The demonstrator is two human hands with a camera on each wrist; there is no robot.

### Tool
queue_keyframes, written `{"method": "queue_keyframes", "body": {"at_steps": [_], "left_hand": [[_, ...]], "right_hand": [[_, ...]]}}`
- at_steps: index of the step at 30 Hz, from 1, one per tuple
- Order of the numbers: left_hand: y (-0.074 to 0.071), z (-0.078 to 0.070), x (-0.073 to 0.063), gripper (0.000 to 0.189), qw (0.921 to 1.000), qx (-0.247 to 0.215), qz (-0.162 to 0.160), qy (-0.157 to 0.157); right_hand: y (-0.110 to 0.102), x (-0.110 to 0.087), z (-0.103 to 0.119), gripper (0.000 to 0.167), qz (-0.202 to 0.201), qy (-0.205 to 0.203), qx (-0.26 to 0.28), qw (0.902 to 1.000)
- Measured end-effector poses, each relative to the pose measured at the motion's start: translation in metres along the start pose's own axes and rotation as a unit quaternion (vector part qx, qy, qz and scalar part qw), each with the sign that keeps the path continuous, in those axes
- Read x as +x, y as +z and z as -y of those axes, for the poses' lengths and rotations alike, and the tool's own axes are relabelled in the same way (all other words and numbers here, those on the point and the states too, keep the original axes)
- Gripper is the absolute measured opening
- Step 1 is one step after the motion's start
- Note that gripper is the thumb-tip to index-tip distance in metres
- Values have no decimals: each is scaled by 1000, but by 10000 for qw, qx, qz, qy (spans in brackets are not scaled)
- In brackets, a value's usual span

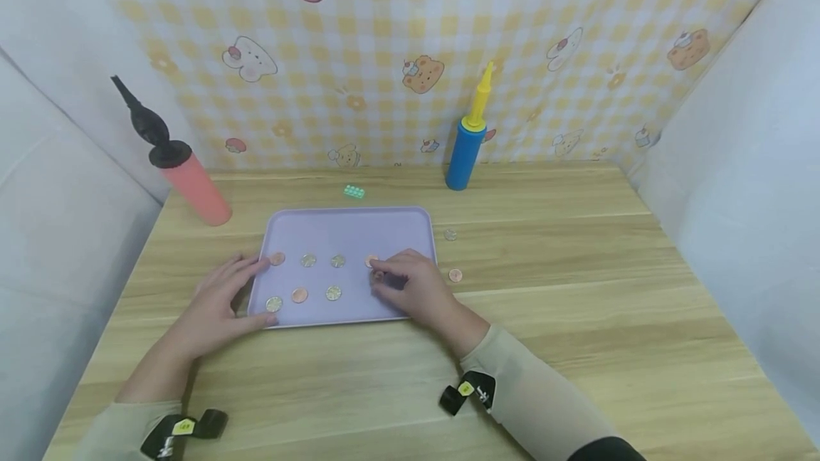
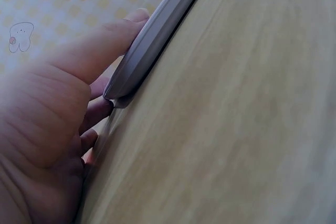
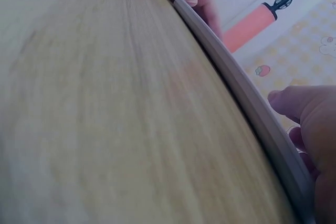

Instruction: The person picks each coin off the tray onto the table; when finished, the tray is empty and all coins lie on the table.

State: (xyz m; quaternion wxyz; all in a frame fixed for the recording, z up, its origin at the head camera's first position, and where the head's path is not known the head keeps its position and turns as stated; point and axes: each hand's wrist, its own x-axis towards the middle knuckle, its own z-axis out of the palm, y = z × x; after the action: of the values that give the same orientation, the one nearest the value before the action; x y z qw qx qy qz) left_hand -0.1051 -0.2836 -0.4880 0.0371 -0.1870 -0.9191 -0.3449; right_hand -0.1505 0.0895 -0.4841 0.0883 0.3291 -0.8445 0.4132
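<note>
A lilac tray (image 1: 349,219) lies on the table with copper and silver coins in two rows. My left hand (image 1: 221,304) spans its left end, fairly straight fingers at the left rim, thumb on the near corner. In the left wrist view that thumb (image 2: 105,51) lies over the tray edge (image 2: 152,40). My right hand (image 1: 419,287) is over the tray's right part, thumb and fingers pinching a dark coin (image 1: 378,277). Right at its index fingertip lies a copper coin (image 1: 369,260), partly covered. In the right wrist view, the tray wall hides the coins.
Right of the tray, a silver coin (image 1: 450,235) and a copper coin (image 1: 455,275) lie on the table. Behind it is a small green toy brick (image 1: 354,191). A pink hand pump (image 1: 198,191) stands back left, a blue and yellow pump (image 1: 465,155) by the patterned cloth.
</note>
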Motion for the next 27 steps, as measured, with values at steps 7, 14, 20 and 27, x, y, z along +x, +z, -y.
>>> {"method": "queue_keyframes", "body": {"at_steps": [7, 14, 20, 27], "left_hand": [[1, 3, 0, 95, 10000, 5, -7, 12], [1, 4, -1, 94, 10000, 12, -21, -22], [1, 3, -2, 94, 10000, -45, -56, -54], [1, 1, -1, 93, 9998, -143, -49, -101]], "right_hand": [[-2, -1, 1, 39, -197, -221, 138, 9995], [-3, -2, -4, 33, -469, -184, 38, 9987], [-13, -2, -18, 29, -1152, -455, -157, 9922], [-37, -6, -47, 34, -1730, -416, -350, 9834]]}}
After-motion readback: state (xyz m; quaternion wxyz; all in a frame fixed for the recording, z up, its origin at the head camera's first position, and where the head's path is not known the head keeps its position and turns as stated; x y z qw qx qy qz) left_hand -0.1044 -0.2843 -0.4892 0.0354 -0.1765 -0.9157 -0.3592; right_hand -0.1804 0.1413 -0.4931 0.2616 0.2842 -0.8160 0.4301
